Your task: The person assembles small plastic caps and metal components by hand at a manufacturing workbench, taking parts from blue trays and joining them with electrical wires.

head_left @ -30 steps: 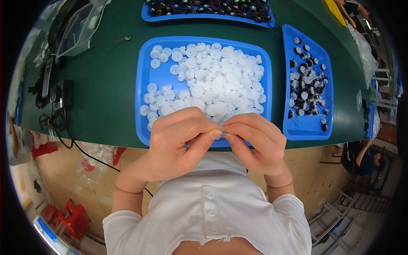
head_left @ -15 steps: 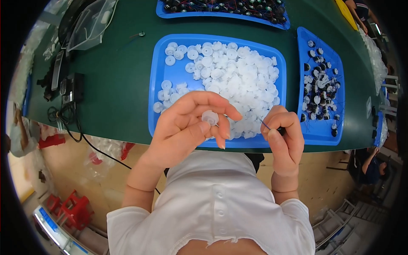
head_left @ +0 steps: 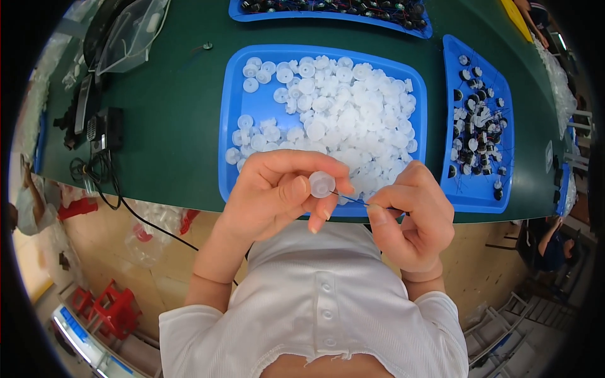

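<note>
Between the thumb and fingers of my left hand (head_left: 271, 192) is a small translucent white plastic cap (head_left: 322, 184), its round face turned up. My right hand (head_left: 413, 217) pinches thin dark-blue wires (head_left: 354, 200), whose far ends reach the cap's edge; whether they enter it is too small to tell. Whatever else is inside the right fingers is hidden. Both hands hover over the near edge of a blue tray (head_left: 224, 132) with many similar white caps (head_left: 359, 120). To the right, another blue tray (head_left: 449, 69) contains black round wired parts (head_left: 482, 135), several with white caps.
A third blue tray (head_left: 277, 16) of dark wired parts lies at the back of the green table (head_left: 183, 126). At left are a black adapter (head_left: 106, 129) with a cable and a clear plastic box (head_left: 129, 47). Red stools (head_left: 115, 312) stand on the floor; other people are at the sides.
My right hand has moved left, bringing the wire ends to the cap. My left hand has shifted slightly right and down, and the cap has turned. The black part at my right fingers is now hidden.
</note>
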Demonstrator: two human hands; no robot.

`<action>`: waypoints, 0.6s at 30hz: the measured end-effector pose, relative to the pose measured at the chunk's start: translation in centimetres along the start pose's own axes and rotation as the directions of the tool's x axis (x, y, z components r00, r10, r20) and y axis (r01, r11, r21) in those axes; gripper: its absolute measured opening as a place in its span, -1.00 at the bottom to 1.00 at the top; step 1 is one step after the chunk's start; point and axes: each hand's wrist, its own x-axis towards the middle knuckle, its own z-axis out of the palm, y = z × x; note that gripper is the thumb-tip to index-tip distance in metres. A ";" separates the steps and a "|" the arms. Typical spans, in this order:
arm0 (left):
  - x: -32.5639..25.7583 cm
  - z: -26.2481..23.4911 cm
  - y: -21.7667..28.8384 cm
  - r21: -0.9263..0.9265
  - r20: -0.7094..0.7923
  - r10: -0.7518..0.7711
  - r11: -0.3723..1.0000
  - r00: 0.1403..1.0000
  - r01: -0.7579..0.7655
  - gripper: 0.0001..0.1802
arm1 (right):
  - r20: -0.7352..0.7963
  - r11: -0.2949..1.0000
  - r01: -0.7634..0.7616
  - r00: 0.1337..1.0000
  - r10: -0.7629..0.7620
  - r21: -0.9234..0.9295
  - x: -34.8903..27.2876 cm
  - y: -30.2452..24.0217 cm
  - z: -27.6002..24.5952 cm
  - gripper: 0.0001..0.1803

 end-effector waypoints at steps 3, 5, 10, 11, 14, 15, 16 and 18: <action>0.3 0.0 -0.1 -0.017 -0.003 0.041 0.999 0.999 -0.041 -0.56 | -0.013 0.999 0.014 1.000 -0.014 -0.051 0.3 -0.3 0.2 -0.82; 0.3 -0.2 0.0 -0.005 0.055 0.013 1.000 0.998 -0.012 -0.55 | -0.011 0.997 -0.021 1.000 0.020 -0.081 0.5 -0.4 0.3 -0.81; 0.4 0.1 0.0 -0.034 -0.006 0.027 0.999 1.000 -0.027 -0.59 | 0.000 0.994 -0.009 1.000 0.009 -0.112 0.5 -0.3 0.6 -0.80; 0.5 0.1 0.0 -0.068 -0.001 0.031 0.997 1.000 -0.031 -0.61 | -0.007 0.992 -0.017 1.000 0.016 -0.122 0.5 -0.3 0.6 -0.80; 0.4 0.1 0.0 -0.080 -0.005 0.001 0.997 1.000 -0.002 -0.64 | 0.012 0.992 0.000 1.000 0.002 -0.130 0.5 -0.1 0.5 -0.80; 0.4 0.0 0.1 -0.081 -0.005 0.001 0.997 1.000 -0.001 -0.64 | 0.012 0.992 -0.001 1.000 0.003 -0.130 0.5 -0.1 0.5 -0.80; 0.4 0.0 0.2 -0.061 -0.007 -0.004 0.998 1.000 0.003 -0.64 | 0.018 0.990 -0.001 1.000 0.004 -0.139 0.6 -0.2 0.4 -0.80; 0.5 0.0 0.1 -0.041 -0.009 -0.008 0.999 1.000 0.008 -0.63 | 0.024 0.989 -0.001 1.000 0.005 -0.147 0.6 -0.2 0.4 -0.80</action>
